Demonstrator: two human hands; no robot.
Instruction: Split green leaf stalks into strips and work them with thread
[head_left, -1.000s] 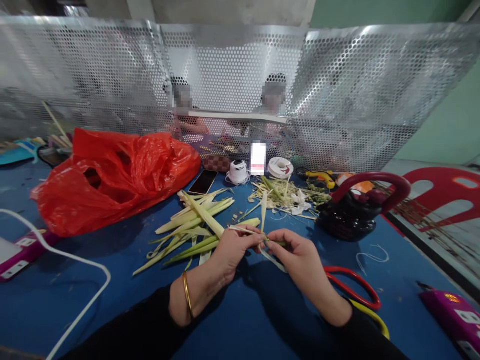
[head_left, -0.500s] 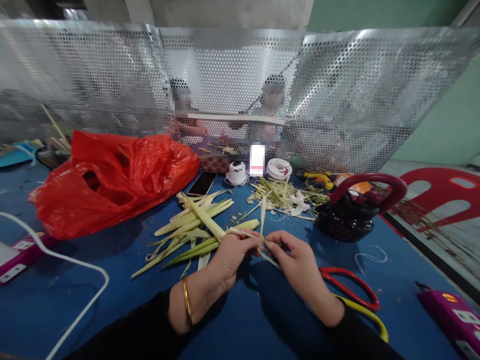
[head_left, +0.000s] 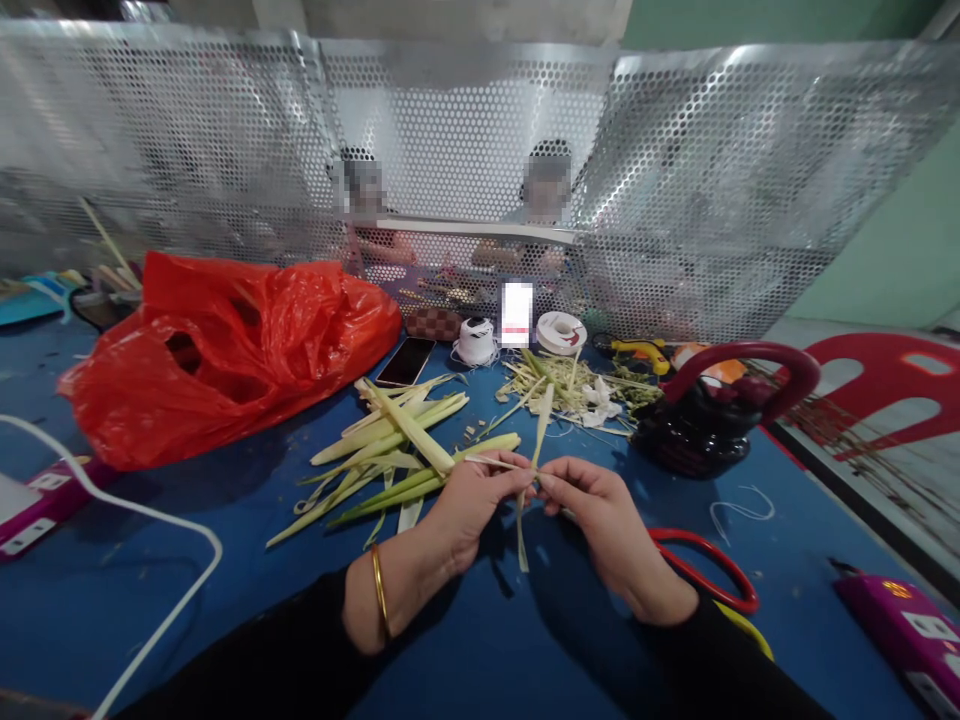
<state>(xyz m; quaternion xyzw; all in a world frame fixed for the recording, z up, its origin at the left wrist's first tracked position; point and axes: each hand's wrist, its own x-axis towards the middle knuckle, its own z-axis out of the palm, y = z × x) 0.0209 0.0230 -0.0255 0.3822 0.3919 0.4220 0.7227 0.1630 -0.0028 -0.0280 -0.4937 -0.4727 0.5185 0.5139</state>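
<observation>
Both hands meet over the middle of the blue table. My left hand (head_left: 472, 500), with a gold bangle at its wrist, pinches pale leaf strips (head_left: 542, 425) between thumb and forefinger. My right hand (head_left: 600, 510) pinches the same strips from the other side, its fingertips nearly touching the left ones. One strip end points up and away, and another hangs below the fingers. The exact crossing of the strips is hidden by the fingertips. Left of the hands lies a pile of green and pale leaves (head_left: 390, 430). Red-and-yellow-handled scissors (head_left: 720, 565) lie partly under my right forearm.
A red plastic bag (head_left: 225, 350) fills the left; a dark phone (head_left: 406, 361), white thread spool (head_left: 475, 342) and ribbon reel (head_left: 561, 332) stand behind. Leaf scraps (head_left: 555, 385) lie beside a black pot with a red handle (head_left: 697, 435). A perforated metal screen (head_left: 465, 120) closes the back.
The strips have turned between my fingers: the upper end leans further right, and the lower end now hangs straight down. Both hands remain pinched together, and the view has shifted slightly.
</observation>
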